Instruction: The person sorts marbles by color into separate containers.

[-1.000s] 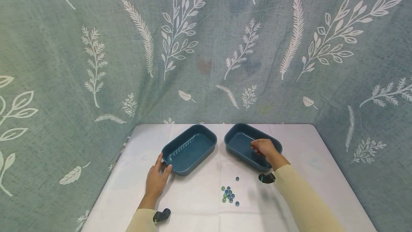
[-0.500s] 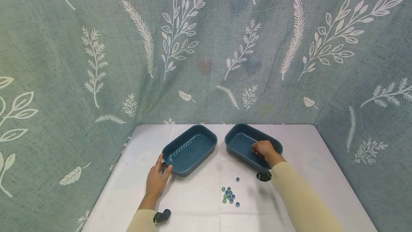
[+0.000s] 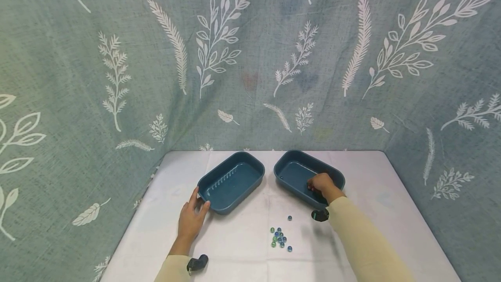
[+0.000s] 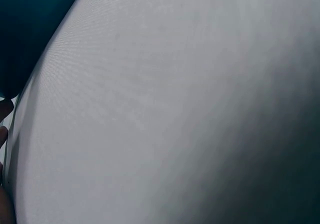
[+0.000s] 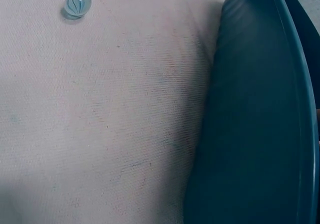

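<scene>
A blue rectangular tray (image 3: 235, 182) stands on the left, angled on the white cloth. My left hand (image 3: 189, 221) rests at its near left corner, fingers and thumb spread and touching the rim. In the left wrist view, fingertips (image 4: 4, 109) show beside the tray's wall (image 4: 35, 24). My right hand (image 3: 322, 186) reaches down into a second blue tray (image 3: 293, 173), its fingers bent. Whether a marble is between those fingertips is hidden. One small marble (image 3: 281, 177) lies in that tray, near its left side.
Several blue and green glass marbles (image 3: 279, 239) lie grouped on the white cloth (image 3: 235, 247) in front of the trays. A single marble (image 3: 290, 218) lies nearer the right tray, and a clear marble (image 5: 77, 4) shows in the right wrist view. Patterned fabric (image 3: 250, 77) encloses the table.
My right hand has lowered slightly into the right tray and shifted a little right, its fingers pointing further down. My left hand and both trays have stayed in place.
</scene>
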Available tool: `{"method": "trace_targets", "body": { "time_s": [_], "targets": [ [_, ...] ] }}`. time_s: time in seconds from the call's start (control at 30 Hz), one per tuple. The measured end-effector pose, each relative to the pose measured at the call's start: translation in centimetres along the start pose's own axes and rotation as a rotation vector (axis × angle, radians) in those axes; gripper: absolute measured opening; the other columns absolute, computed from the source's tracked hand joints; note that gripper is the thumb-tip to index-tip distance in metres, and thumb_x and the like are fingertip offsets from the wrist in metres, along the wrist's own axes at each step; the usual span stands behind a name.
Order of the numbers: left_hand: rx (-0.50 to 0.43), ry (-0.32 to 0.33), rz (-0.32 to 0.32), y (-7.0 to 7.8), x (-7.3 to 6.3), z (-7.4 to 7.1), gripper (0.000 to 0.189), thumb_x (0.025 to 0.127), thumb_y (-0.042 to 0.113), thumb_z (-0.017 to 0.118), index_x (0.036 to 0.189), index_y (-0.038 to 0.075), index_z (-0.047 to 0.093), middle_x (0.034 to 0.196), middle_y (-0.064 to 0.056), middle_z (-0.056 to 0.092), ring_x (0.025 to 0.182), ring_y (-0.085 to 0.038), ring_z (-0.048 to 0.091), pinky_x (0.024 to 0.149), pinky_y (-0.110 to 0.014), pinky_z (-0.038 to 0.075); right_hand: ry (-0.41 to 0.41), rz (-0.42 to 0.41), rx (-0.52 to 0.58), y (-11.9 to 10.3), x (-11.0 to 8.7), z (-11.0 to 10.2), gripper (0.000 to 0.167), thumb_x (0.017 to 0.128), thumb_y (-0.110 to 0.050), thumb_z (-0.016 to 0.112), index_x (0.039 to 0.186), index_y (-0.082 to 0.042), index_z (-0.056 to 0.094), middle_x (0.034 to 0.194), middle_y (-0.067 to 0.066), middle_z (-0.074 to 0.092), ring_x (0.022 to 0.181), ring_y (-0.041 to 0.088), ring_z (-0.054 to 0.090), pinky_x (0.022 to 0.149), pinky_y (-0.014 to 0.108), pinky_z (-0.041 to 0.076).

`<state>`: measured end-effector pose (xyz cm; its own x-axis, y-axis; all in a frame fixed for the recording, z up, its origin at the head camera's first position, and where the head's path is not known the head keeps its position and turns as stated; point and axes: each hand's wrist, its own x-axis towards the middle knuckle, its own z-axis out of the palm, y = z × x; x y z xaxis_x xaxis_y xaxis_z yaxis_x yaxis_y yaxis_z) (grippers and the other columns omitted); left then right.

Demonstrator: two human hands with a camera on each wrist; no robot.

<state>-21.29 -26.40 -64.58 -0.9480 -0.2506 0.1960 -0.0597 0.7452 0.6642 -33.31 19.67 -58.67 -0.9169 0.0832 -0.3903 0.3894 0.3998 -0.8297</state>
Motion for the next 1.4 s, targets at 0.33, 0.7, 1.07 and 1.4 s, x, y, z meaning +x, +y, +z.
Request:
{"method": "trace_targets", "body": {
  "time_s": [0.33, 0.7, 1.07, 1.4],
  "targets": [
    [0.006, 0.010, 0.005, 0.16, -0.01, 0.02, 0.075, 0.093, 0.056, 0.056, 0.156, 0.032, 0.023, 0.149, -0.013, 0.041, 0.135, -0.050, 0.031, 0.109, -0.064, 0.018, -0.001, 0.032, -0.072, 0.06, -0.01, -0.18, 0.016, 0.092, -0.007, 0.061, 0.078, -0.001, 0.066, 0.063, 0.004, 0.062, 0.055, 0.015, 0.057, 0.051, 0.027, 0.042],
    [-0.009, 0.018, 0.022, 0.22, 0.09, 0.14, 0.075, 0.094, 0.053, 0.058, 0.156, 0.031, 0.022, 0.145, -0.012, 0.047, 0.136, -0.045, 0.033, 0.112, -0.059, 0.016, 0.042, -0.003, -0.163, 0.24, 0.00, 0.00, 0.020, 0.093, -0.011, 0.061, 0.075, -0.002, 0.066, 0.062, 0.004, 0.062, 0.053, 0.015, 0.054, 0.050, 0.028, 0.041],
    [0.000, -0.011, -0.012, 0.01, -0.15, 0.22, 0.075, 0.093, 0.063, 0.050, 0.156, 0.036, 0.018, 0.144, -0.011, 0.048, 0.136, -0.053, 0.026, 0.105, -0.070, 0.020, 0.083, 0.005, -0.221, 0.18, -0.51, 0.34, 0.023, 0.094, -0.016, 0.061, 0.076, -0.004, 0.066, 0.063, 0.004, 0.064, 0.055, 0.015, 0.055, 0.051, 0.028, 0.042],
    [0.013, -0.023, -0.035, 0.00, -0.06, -0.09, 0.077, 0.091, 0.068, 0.047, 0.156, 0.038, 0.017, 0.147, -0.010, 0.045, 0.136, -0.053, 0.026, 0.103, -0.070, 0.021, 0.057, -0.036, -0.106, 0.58, -0.29, 0.37, 0.017, 0.093, -0.010, 0.059, 0.081, -0.001, 0.066, 0.067, 0.004, 0.065, 0.058, 0.015, 0.057, 0.052, 0.027, 0.044]
  ]
}}
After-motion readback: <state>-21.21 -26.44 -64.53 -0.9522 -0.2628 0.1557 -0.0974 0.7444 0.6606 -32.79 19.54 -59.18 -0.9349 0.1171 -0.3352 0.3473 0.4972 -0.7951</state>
